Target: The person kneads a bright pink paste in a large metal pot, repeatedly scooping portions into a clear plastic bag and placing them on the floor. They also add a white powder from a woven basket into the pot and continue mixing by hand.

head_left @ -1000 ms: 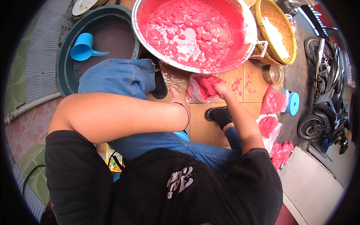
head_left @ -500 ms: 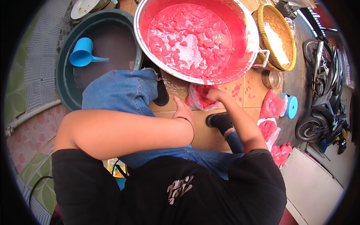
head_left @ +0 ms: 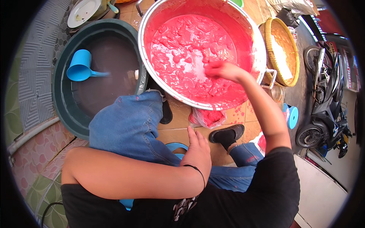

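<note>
My right hand (head_left: pixel 224 71) reaches over a large metal basin (head_left: pixel 145 64) of wet, lumpy pink-red mixture (head_left: pixel 180 41). Its fingertips are coated pink and meet the mixture, so whether they hold any is unclear. My left hand (head_left: pixel 197 149) is open near my legs, fingers stretched toward an open plastic bag of pink stuff (head_left: pixel 209 117) on the tiles, just below the basin. Nothing shows in that hand.
A green tub (head_left: pixel 62 87) of murky water holds a blue dipper (head_left: pixel 79 68). A dirty plate (head_left: pixel 81 11) stands behind. At right are a woven basket (head_left: pixel 283 34), a metal bowl (head_left: pixel 278 94), a blue stool (head_left: pixel 292 117) and parked motorbikes (head_left: pixel 325 106).
My right hand has left the plastic bag and moved up into the basin. My left hand's fingers now show stretched out. The view has shifted, so the surroundings appear lower in the picture.
</note>
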{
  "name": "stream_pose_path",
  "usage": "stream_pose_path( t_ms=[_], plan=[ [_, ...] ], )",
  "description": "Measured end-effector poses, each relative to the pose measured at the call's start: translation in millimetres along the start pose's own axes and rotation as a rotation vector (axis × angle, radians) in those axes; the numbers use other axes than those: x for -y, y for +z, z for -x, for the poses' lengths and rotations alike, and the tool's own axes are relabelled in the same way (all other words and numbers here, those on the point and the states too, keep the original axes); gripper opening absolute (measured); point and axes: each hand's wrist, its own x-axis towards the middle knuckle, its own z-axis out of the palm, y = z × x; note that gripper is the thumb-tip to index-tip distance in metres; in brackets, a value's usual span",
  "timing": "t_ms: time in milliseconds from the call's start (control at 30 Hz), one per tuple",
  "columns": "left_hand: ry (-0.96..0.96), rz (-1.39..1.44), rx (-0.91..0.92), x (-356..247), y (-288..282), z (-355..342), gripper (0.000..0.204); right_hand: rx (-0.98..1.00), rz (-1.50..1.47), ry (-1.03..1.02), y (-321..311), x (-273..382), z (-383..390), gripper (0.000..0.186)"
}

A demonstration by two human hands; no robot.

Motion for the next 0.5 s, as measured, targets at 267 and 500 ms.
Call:
stream_pose_path(
  t_ms=[267, 500],
  plan=[
    [-0.066, 0.106, -0.060, 13.4, -6.2, 3.0, 0.050, 0.029, 0.762, -0.199, 91.2, -34.1, -176.3, 0.064],
    [-0.083, 0.111, -0.144, 20.6, -4.4, 6.4, 0.048, 0.137, 0.735, -0.234, 80.1, -37.3, -169.6, 0.060]
  ],
)
